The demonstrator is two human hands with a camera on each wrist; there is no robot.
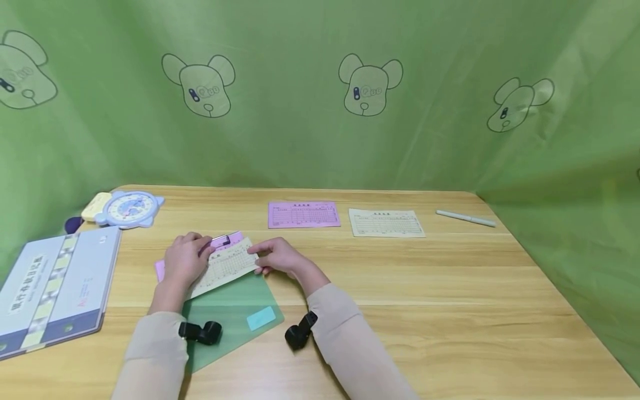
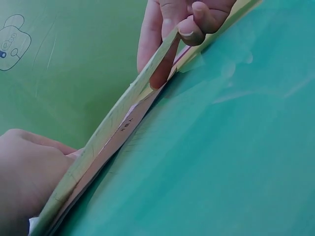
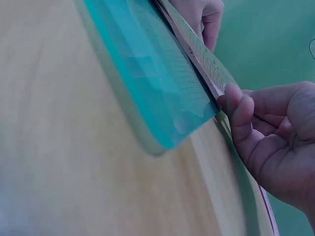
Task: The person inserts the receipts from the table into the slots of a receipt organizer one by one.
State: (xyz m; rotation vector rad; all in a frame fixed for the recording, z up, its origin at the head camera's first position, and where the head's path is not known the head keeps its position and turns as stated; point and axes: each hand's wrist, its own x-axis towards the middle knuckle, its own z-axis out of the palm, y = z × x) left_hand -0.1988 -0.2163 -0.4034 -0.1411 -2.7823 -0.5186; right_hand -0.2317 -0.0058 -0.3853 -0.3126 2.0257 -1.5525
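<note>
A cream printed form (image 1: 227,268) lies slanted over a green plastic folder (image 1: 232,322). Under it, a purple form (image 1: 235,240) shows by the folder's metal clip (image 1: 220,242). My right hand (image 1: 282,257) pinches the cream form's right edge between thumb and fingers; the right wrist view shows this hand (image 3: 275,132) close up. Bent over the purple form's left side is my left hand (image 1: 184,261), its thumb and forefinger at the clip and the cream form's upper left. Part of it (image 2: 29,172) is behind the raised paper in the left wrist view, so its grip is hidden.
A blue label (image 1: 261,318) sits on the folder. Farther back lie another purple form (image 1: 304,215), another cream form (image 1: 386,223) and a pen (image 1: 465,218). At left are a large binder (image 1: 85,278) and a blue round clock-like object (image 1: 131,209). Green curtain (image 1: 300,144) stands behind the table.
</note>
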